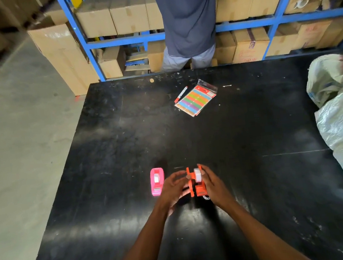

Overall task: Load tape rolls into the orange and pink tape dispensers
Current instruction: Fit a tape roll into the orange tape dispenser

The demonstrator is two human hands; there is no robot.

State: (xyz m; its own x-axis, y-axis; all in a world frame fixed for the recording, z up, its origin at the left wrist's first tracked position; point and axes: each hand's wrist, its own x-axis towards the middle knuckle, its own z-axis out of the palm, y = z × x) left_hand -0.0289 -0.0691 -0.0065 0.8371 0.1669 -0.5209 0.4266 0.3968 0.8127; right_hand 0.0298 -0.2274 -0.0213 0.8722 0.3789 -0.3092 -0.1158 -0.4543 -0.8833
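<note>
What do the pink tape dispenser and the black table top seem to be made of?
Pink tape dispenser: likely moulded plastic, given its uniform bright colour and rounded edges. Black table: a hard, smooth, semi-gloss sheet, scuffed and reflecting light; the exact material is unclear.

Even, moderately bright overhead light; broad glare patches on the black table (112,135). Wide-angle bending curves the blue shelving (246,24). Hands slightly motion-blurred.

Head camera looks steeply down over black table (125,134).
</note>
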